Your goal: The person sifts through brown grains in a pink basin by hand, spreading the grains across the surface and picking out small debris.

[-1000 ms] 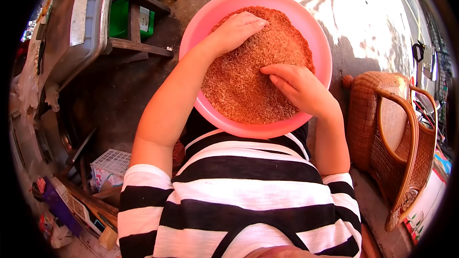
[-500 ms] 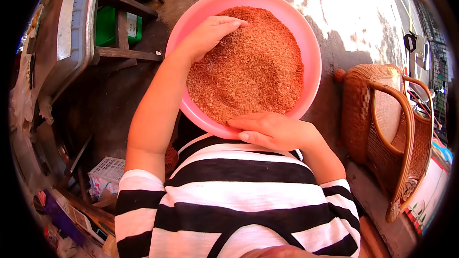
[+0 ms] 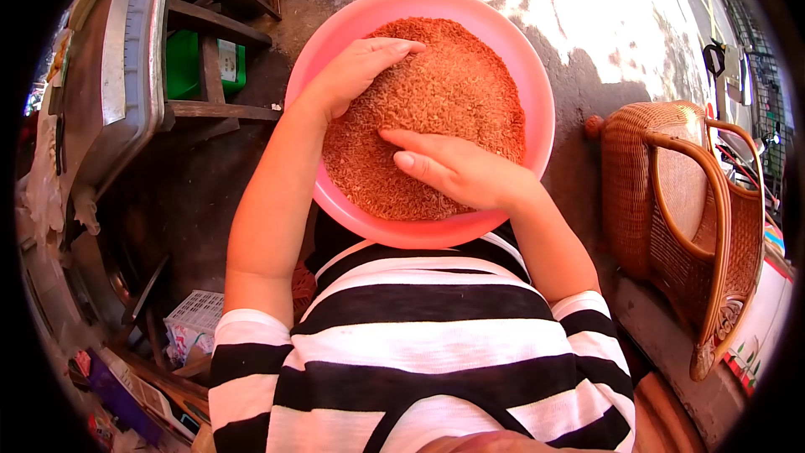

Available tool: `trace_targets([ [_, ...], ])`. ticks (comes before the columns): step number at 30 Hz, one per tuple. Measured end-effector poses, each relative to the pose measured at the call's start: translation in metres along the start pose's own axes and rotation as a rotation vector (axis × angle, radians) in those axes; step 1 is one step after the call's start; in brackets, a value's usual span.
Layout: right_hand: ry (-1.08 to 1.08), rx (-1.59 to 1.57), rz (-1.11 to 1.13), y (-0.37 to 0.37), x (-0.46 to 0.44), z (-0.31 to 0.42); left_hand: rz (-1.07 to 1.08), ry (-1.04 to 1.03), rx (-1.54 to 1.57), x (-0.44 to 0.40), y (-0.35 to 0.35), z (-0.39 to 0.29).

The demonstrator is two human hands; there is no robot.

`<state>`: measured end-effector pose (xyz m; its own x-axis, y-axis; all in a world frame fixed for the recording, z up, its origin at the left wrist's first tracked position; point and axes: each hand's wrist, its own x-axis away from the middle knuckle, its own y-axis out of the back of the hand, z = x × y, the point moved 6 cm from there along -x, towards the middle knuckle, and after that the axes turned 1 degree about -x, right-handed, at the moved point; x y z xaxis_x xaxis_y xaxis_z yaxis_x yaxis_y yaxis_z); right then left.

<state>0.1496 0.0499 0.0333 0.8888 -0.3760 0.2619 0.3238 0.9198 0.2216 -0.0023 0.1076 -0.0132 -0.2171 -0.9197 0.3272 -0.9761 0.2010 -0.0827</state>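
A round pink basin (image 3: 537, 109) is held against the front of my body, filled with a broad heap of loose reddish-brown grain (image 3: 457, 88) that looks like rice. My left hand (image 3: 359, 71) reaches over the basin's left side, its fingers stretched out together and lying on the far left of the heap. Across the near middle of the grain lies my right hand (image 3: 457, 166), palm down with the fingers extended to the left. Both palms are hidden, so grains under them cannot be seen.
A wicker armchair (image 3: 671, 201) stands at the right. To the left are a metal-edged table (image 3: 138, 50), a wooden frame (image 3: 222, 29) and a green bin (image 3: 183, 67). A white plastic basket (image 3: 194, 312) sits at the lower left. Sunlight falls on the concrete floor (image 3: 587, 42).
My right hand has moved from the basin's near rim forward onto the middle of the grain. My left hand stays at the far left of the heap.
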Motion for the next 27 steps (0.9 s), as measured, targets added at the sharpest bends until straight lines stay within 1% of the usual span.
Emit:
trace_targets([
  [2,-0.027,-0.081,-0.014,0.016,-0.004,-0.004,0.019,-0.011,0.017,0.0,-0.002,-0.001],
  [6,-0.076,-0.132,-0.133,0.051,-0.001,-0.009,0.034,0.024,0.113,0.001,-0.008,0.001],
  [9,0.022,-0.188,-0.158,0.065,0.022,0.006,0.015,0.031,0.11,0.002,-0.006,0.004],
  [12,0.015,0.065,-0.017,0.06,0.053,0.028,-0.002,0.027,0.084,0.003,-0.006,0.001],
  [15,-0.107,0.43,0.282,0.04,0.069,0.021,-0.022,0.022,0.05,0.004,-0.006,-0.003],
  [16,-0.114,0.517,0.277,0.033,0.074,0.009,-0.027,0.026,0.048,0.003,-0.006,-0.001],
  [19,0.038,0.548,0.082,0.017,0.074,-0.003,-0.037,0.003,0.008,0.0,-0.004,0.002],
  [20,0.002,0.595,0.122,0.009,0.071,-0.009,-0.038,-0.011,-0.012,0.0,-0.004,0.002],
  [23,-0.029,0.594,0.154,-0.004,0.059,-0.021,-0.018,0.001,0.008,-0.002,-0.006,-0.001],
  [24,-0.047,0.639,0.156,-0.006,0.055,-0.021,-0.024,-0.028,-0.025,-0.002,-0.005,-0.003],
  [26,-0.043,0.598,0.13,-0.01,0.041,-0.019,-0.039,-0.085,-0.091,-0.003,-0.002,-0.003],
  [27,-0.04,0.577,0.118,-0.011,0.034,-0.018,-0.033,-0.066,-0.063,-0.004,-0.002,0.0],
])
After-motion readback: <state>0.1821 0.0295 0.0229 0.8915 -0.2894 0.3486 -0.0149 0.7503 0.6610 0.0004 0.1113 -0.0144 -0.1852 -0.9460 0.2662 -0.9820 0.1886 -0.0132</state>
